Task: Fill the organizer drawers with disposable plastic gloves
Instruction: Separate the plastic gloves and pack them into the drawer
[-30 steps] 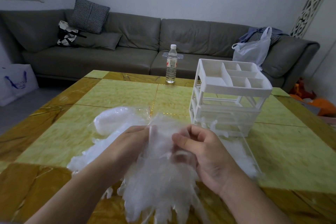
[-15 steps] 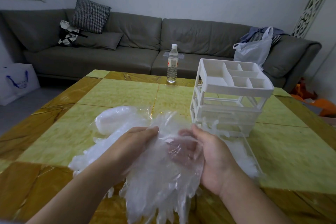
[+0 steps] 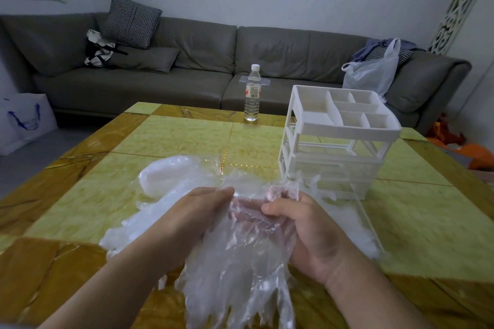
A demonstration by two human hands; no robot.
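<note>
From the head view, both hands meet over the near middle of the bench (image 3: 173,139). The left hand (image 3: 195,214) has its fingers curled round a bunch of clear plastic gloves (image 3: 240,262), gripping its upper left edge. The right hand (image 3: 307,227) grips the same bunch from the right, thumb pressed on top of the film, fingers folded under it. The bunch hangs down between the wrists, its glove fingers trailing toward the near edge; the number of gloves in it cannot be told.

More gloves lie in a loose pile (image 3: 165,179) on the bench behind and left of the hands. One white organizer (image 3: 339,141) stands to the right, its top tray split into compartments, and one clear drawer (image 3: 355,222) is pulled out toward the right hand with gloves inside.

One water bottle (image 3: 252,93) stands at the far edge. Beyond it runs a grey sofa (image 3: 187,61) with one white plastic bag (image 3: 371,72) at its right end.
</note>
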